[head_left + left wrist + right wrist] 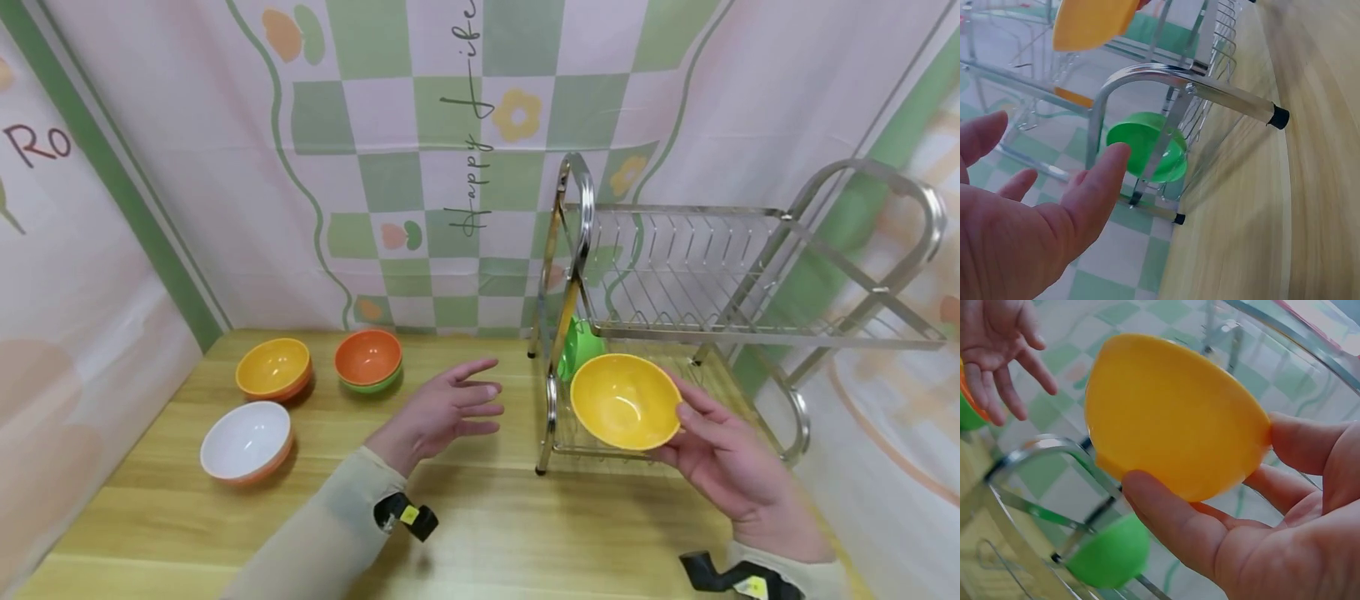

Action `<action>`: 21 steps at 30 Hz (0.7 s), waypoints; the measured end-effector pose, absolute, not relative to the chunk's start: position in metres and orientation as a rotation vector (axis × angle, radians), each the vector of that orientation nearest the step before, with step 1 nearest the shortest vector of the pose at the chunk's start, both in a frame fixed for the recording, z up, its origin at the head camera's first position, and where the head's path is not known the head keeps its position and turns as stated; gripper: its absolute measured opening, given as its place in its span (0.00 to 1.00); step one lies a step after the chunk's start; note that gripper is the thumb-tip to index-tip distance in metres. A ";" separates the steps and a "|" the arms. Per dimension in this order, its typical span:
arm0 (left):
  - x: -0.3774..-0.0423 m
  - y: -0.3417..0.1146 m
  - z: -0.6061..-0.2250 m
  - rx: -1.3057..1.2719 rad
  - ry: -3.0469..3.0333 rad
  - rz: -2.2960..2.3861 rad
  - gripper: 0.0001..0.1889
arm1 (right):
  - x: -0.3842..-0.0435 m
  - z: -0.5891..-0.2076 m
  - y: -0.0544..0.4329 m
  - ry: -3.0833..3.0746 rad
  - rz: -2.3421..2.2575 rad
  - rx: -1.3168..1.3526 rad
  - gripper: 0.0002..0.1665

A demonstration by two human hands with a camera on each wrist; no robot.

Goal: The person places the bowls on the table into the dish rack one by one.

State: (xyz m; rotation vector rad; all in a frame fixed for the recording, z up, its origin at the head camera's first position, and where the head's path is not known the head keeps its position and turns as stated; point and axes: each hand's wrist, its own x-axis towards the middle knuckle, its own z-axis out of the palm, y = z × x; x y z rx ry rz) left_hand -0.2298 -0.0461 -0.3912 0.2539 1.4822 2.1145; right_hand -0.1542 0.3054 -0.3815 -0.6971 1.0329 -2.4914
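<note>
My right hand (731, 458) grips a yellow bowl (626, 400) at its right side, thumb near the rim and fingers beneath. The bowl is held in front of the lower tier of a metal dish rack (757, 337), its inside facing the head camera. In the right wrist view, its smooth outer side (1172, 419) shows between thumb and fingers. My left hand (453, 408) hovers over the table left of the rack, fingers spread and holding nothing. A green bowl (1138, 144) stands tilted at the left end of the rack's lower tier, partly hidden in the head view.
On the table's left are a yellow bowl (273, 367) stacked in an orange one, an orange bowl (367, 357) stacked in a green one, and a white-lined bowl (246, 439) nearer the front. A patterned curtain (420, 183) hangs behind the wooden table (480, 533).
</note>
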 end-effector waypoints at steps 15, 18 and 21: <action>-0.245 0.008 -0.394 0.174 1.467 2.134 0.29 | -0.162 -0.378 0.325 0.962 -2.642 -0.679 0.30; -0.244 0.016 -0.395 0.162 1.484 2.119 0.29 | -0.164 -0.376 0.326 1.008 -2.668 -0.659 0.30; -0.244 0.023 -0.395 0.145 1.528 2.112 0.29 | -0.166 -0.374 0.327 1.052 -2.686 -0.647 0.29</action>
